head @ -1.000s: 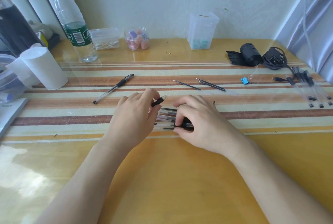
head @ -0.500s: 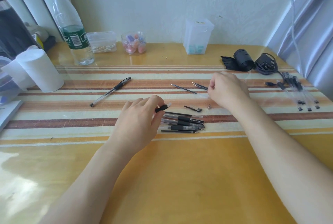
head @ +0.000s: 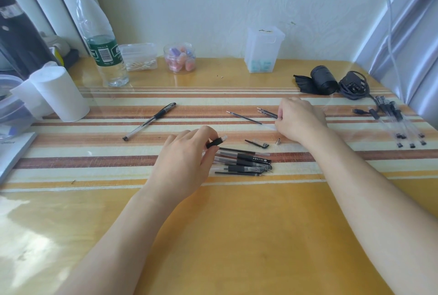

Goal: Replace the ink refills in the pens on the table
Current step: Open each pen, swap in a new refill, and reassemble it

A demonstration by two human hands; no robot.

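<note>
My left hand [head: 187,159] holds a pen barrel [head: 216,142] with a black grip, its open end pointing up and right. Just right of that hand lies a pile of several clear pens [head: 244,162] with black grips. My right hand [head: 299,120] rests on the far stripes, its fingers curled on the ends of thin ink refills [head: 266,112]; another refill [head: 244,117] lies beside them. A pen cap [head: 257,143] and a small metal tip [head: 278,141] lie between the hands. A whole pen [head: 149,121] lies apart at the left.
A water bottle [head: 102,41], a paper roll [head: 59,94], a cotton swab box [head: 138,56], a jar [head: 180,57] and a clear box [head: 263,49] line the back. A black pouch [head: 317,81], a cable [head: 353,86] and several capped pens [head: 398,124] lie at the right.
My right hand left the pen pile and reached forward and right to the loose refills, where it now closes on them. My left hand kept hold of the pen barrel.
</note>
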